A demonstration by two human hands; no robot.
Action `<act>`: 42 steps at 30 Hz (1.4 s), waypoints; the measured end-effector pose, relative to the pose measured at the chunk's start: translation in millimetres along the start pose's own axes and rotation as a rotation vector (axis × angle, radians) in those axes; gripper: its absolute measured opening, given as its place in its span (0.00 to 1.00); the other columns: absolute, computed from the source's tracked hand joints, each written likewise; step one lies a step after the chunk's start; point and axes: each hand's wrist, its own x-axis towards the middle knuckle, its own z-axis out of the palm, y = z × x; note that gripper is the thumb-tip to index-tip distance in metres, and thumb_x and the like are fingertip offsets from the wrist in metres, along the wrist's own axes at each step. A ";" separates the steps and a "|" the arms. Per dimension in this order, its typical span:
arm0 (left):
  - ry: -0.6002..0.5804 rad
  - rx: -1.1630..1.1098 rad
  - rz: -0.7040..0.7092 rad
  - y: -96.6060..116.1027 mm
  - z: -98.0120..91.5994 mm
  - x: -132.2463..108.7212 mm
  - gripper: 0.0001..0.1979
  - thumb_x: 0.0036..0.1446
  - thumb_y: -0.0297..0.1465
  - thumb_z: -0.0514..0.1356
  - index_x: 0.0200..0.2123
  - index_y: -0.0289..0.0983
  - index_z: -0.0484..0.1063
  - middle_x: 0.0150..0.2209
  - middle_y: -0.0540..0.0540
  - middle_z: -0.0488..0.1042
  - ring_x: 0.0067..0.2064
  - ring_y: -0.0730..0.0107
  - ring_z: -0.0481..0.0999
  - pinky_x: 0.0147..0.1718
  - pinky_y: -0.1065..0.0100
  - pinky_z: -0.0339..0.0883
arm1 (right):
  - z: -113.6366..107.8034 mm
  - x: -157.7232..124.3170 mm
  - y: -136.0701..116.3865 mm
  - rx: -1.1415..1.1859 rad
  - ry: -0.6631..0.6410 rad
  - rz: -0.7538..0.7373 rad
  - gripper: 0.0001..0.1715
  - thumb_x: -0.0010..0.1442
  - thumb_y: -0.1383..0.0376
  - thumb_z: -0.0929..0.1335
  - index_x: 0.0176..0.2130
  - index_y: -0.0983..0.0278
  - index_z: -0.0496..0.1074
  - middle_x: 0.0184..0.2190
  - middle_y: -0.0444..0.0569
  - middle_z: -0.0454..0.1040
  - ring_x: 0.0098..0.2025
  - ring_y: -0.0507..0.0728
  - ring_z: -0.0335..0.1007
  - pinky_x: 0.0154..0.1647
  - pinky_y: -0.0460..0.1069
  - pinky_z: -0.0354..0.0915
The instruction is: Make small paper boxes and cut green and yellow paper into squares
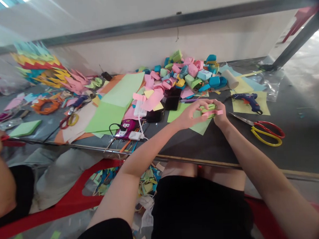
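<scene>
Between my two hands is a small folded paper piece, green with a pink strip (pixel 210 112), held just above the table. My left hand (pixel 189 115) curls round its left side, thumb and fingers bent. Fingers of my right hand (pixel 220 114) close on its right end, partly hidden behind the paper. Light green sheets (pixel 202 127) lie under my hands. To the right are scissors (pixel 265 129) with one red and one yellow handle, blades slightly apart. Behind them a blue glue gun (pixel 247 101) rests on a yellow sheet (pixel 264 106).
A heap of small folded paper boxes (pixel 189 74) stands against the wall. Left of me are green sheets (pixel 109 116), dark phones (pixel 172 99), a purple power strip (pixel 126 128) and more scissors (pixel 69 120). Another person's arm (pixel 0 175) reaches in at far left.
</scene>
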 end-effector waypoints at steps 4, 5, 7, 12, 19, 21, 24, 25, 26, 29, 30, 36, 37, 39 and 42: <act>0.019 0.333 -0.074 -15.2 20.6 -0.9 0.26 0.64 0.37 0.67 0.62 0.43 0.66 0.71 0.34 0.63 0.74 0.47 0.62 0.70 0.40 0.62 | 3.3 -1.1 -1.3 -0.004 0.133 0.052 0.25 0.58 0.41 0.65 0.32 0.58 0.73 0.30 0.48 0.76 0.34 0.58 0.73 0.34 0.52 0.68; 0.064 0.378 -0.119 -23.6 21.7 -1.7 0.31 0.62 0.38 0.69 0.65 0.41 0.64 0.72 0.31 0.60 0.75 0.44 0.60 0.70 0.38 0.61 | 4.0 -1.5 -2.4 -0.020 0.131 0.063 0.26 0.58 0.41 0.64 0.33 0.59 0.73 0.30 0.48 0.75 0.33 0.58 0.73 0.33 0.52 0.67; 0.107 0.445 -0.205 -38.8 13.7 -2.3 0.42 0.56 0.43 0.72 0.68 0.37 0.60 0.72 0.27 0.59 0.75 0.38 0.57 0.70 0.35 0.58 | 4.5 -1.9 -4.2 -0.035 0.122 0.058 0.27 0.58 0.40 0.64 0.33 0.59 0.73 0.29 0.48 0.75 0.31 0.57 0.72 0.31 0.51 0.67; -0.056 0.502 -0.343 -47.2 -34.6 -0.1 0.49 0.56 0.53 0.70 0.71 0.35 0.58 0.70 0.25 0.65 0.71 0.35 0.65 0.67 0.36 0.62 | 4.2 -0.9 -2.8 -0.018 0.133 0.002 0.26 0.60 0.41 0.63 0.36 0.58 0.75 0.31 0.48 0.77 0.32 0.56 0.72 0.32 0.51 0.67; -0.339 0.649 -0.194 -42.8 -26.5 5.0 0.41 0.61 0.42 0.70 0.71 0.35 0.62 0.73 0.30 0.61 0.75 0.47 0.60 0.73 0.46 0.56 | 4.3 -7.5 -1.1 -0.511 0.012 -0.226 0.17 0.59 0.52 0.69 0.43 0.59 0.77 0.42 0.54 0.81 0.43 0.63 0.75 0.49 0.60 0.72; -0.384 0.699 -0.147 -41.7 -24.5 6.3 0.35 0.62 0.38 0.70 0.69 0.35 0.66 0.71 0.32 0.66 0.73 0.50 0.65 0.71 0.48 0.60 | 5.3 -10.3 -4.0 -0.653 -0.017 -0.296 0.14 0.61 0.54 0.68 0.42 0.59 0.77 0.44 0.56 0.81 0.47 0.65 0.75 0.54 0.64 0.70; -0.402 0.791 -0.078 -36.5 -25.8 4.4 0.28 0.63 0.34 0.69 0.65 0.36 0.71 0.67 0.34 0.72 0.69 0.52 0.71 0.68 0.51 0.66 | 8.1 -13.1 -7.9 -0.738 -0.006 -0.361 0.16 0.67 0.52 0.65 0.44 0.58 0.76 0.47 0.58 0.81 0.51 0.68 0.74 0.59 0.65 0.67; -0.415 0.819 -0.060 -34.4 -25.5 2.7 0.27 0.63 0.33 0.69 0.64 0.35 0.72 0.66 0.33 0.73 0.68 0.52 0.72 0.67 0.51 0.67 | 9.3 -13.6 -8.3 -0.755 -0.001 -0.370 0.18 0.69 0.51 0.64 0.45 0.58 0.76 0.48 0.58 0.81 0.52 0.68 0.74 0.59 0.65 0.67; -0.428 0.842 -0.043 -32.6 -24.5 0.8 0.26 0.64 0.32 0.68 0.63 0.34 0.73 0.65 0.33 0.74 0.67 0.52 0.73 0.66 0.52 0.68 | 10.4 -13.9 -8.0 -0.774 0.002 -0.371 0.20 0.70 0.50 0.63 0.46 0.59 0.76 0.49 0.58 0.81 0.53 0.68 0.74 0.59 0.66 0.67; -0.440 0.868 -0.003 -29.6 -19.3 -3.8 0.22 0.65 0.29 0.66 0.62 0.33 0.74 0.65 0.32 0.74 0.67 0.52 0.74 0.66 0.52 0.68 | 13.1 -14.1 -4.1 -0.859 0.011 -0.319 0.21 0.71 0.53 0.61 0.50 0.61 0.75 0.52 0.62 0.79 0.55 0.72 0.72 0.58 0.67 0.67; -0.426 0.861 -0.003 -29.4 -17.8 -4.1 0.21 0.66 0.29 0.64 0.61 0.34 0.75 0.66 0.32 0.73 0.67 0.52 0.73 0.67 0.52 0.68 | 13.6 -14.3 -2.9 -0.893 0.015 -0.297 0.21 0.71 0.55 0.61 0.52 0.62 0.75 0.53 0.64 0.79 0.56 0.73 0.72 0.57 0.68 0.67; -0.329 0.654 -0.186 -32.1 -14.0 9.6 0.11 0.70 0.29 0.59 0.47 0.37 0.82 0.64 0.38 0.76 0.62 0.54 0.79 0.63 0.51 0.72 | 16.1 -19.1 -8.4 -1.068 0.020 -0.298 0.22 0.67 0.64 0.63 0.57 0.67 0.72 0.56 0.68 0.75 0.57 0.75 0.70 0.56 0.69 0.67; -0.301 0.614 -0.228 -33.5 -13.1 13.4 0.09 0.68 0.28 0.61 0.44 0.36 0.83 0.62 0.38 0.78 0.60 0.53 0.81 0.61 0.51 0.73 | 16.8 -19.9 -10.5 -1.094 0.014 -0.307 0.23 0.67 0.64 0.63 0.57 0.68 0.72 0.56 0.68 0.75 0.56 0.75 0.70 0.56 0.69 0.68; -0.228 0.526 -0.343 -36.8 -11.3 20.8 0.10 0.62 0.25 0.66 0.46 0.35 0.82 0.56 0.37 0.82 0.55 0.53 0.83 0.57 0.53 0.76 | 18.1 -20.6 -14.0 -1.131 0.007 -0.319 0.23 0.66 0.65 0.63 0.57 0.69 0.72 0.56 0.69 0.75 0.56 0.75 0.70 0.54 0.68 0.68; -0.192 0.350 -0.484 -40.7 -10.2 29.5 0.34 0.56 0.22 0.68 0.67 0.35 0.68 0.53 0.37 0.83 0.52 0.57 0.84 0.51 0.58 0.78 | 17.3 -19.4 -16.5 -1.126 0.013 -0.319 0.22 0.66 0.64 0.63 0.56 0.69 0.73 0.55 0.70 0.76 0.55 0.76 0.70 0.53 0.68 0.68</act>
